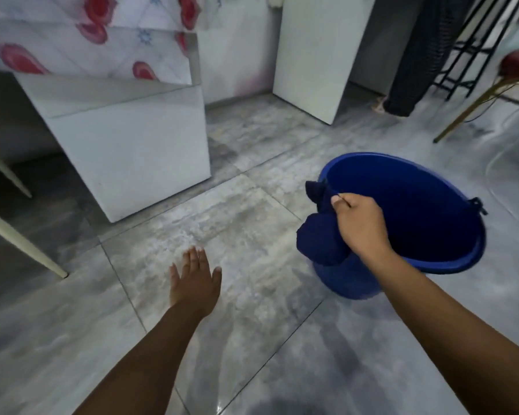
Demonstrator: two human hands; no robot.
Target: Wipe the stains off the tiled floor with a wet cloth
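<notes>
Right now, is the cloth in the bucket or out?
Out. The dark blue cloth hangs bunched from the right hand, in front of the outer wall of the blue bucket, not inside it.

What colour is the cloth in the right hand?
The cloth is dark navy, darker than the blue bucket. Best seen in the head view.

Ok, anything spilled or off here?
Only the floor: whitish smears cross the tile ahead of the left hand. No clear puddle by the bucket. The right hand grips the cloth at its rim.
</notes>
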